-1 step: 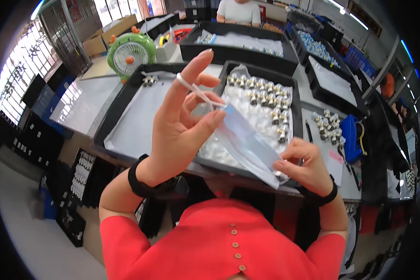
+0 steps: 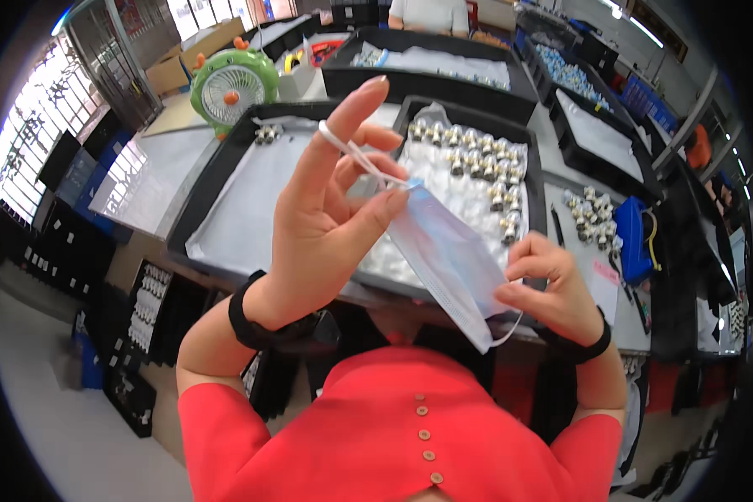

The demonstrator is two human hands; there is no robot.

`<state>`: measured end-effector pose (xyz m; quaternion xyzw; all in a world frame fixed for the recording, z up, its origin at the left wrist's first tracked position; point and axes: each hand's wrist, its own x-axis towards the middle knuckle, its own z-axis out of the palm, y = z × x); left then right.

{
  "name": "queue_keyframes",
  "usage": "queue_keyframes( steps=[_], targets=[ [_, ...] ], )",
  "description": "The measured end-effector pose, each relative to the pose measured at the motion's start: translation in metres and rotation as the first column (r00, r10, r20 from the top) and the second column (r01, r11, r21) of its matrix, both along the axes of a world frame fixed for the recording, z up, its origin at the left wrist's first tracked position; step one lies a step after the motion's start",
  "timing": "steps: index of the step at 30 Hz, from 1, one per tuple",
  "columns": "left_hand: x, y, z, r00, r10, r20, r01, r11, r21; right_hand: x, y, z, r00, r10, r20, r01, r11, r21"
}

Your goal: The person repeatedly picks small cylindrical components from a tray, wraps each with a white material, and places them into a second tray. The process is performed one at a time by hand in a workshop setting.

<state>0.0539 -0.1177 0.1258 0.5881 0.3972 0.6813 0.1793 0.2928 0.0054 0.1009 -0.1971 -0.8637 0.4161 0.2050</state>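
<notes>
A light blue pleated face mask (image 2: 448, 259) hangs stretched between my two hands above the bench. My left hand (image 2: 330, 213) is raised, with the mask's white ear loop (image 2: 351, 151) hooked around its index finger and the thumb pinching the mask's upper corner. My right hand (image 2: 548, 289) grips the mask's lower end, where the other loop (image 2: 510, 335) curls beneath it. Both wrists wear black bands. Under the mask lies a black tray (image 2: 468, 113) lined in white, holding several small silvery parts (image 2: 477, 159).
A second black tray (image 2: 226, 159) with a white liner lies to the left. A green desk fan (image 2: 234, 84) stands behind it. More trays (image 2: 427, 84) run along the back, where another person (image 2: 431, 12) stands. Loose silvery parts (image 2: 590, 217) and a blue object (image 2: 632, 238) lie to the right.
</notes>
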Motion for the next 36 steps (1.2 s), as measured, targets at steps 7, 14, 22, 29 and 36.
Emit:
queue_keyframes(
  steps=[7,14,22,29,36],
  targets=[
    [0.013,-0.012,-0.019,0.980,-0.107,-0.169,0.124,0.988,0.092,-0.010,-0.019,-0.024,0.957,0.086,-0.279,-0.250,0.732,-0.633],
    [0.051,-0.013,-0.058,0.940,-0.252,0.231,0.264,0.964,-0.025,-0.003,-0.048,-0.047,0.962,0.028,-0.270,-0.222,0.657,-0.721],
    [0.088,-0.016,-0.105,0.785,-0.299,0.543,0.486,0.841,-0.240,0.015,-0.059,-0.071,0.875,-0.278,-0.396,0.029,0.847,-0.531],
    [0.125,-0.011,-0.122,0.915,-0.344,0.210,0.399,0.844,-0.358,0.035,-0.073,-0.089,0.744,-0.440,-0.503,0.284,0.889,-0.359],
    [0.149,-0.009,-0.141,0.832,-0.481,0.277,0.551,0.656,-0.515,0.075,-0.093,-0.123,0.746,-0.534,-0.398,0.336,0.817,-0.468]
  ],
)
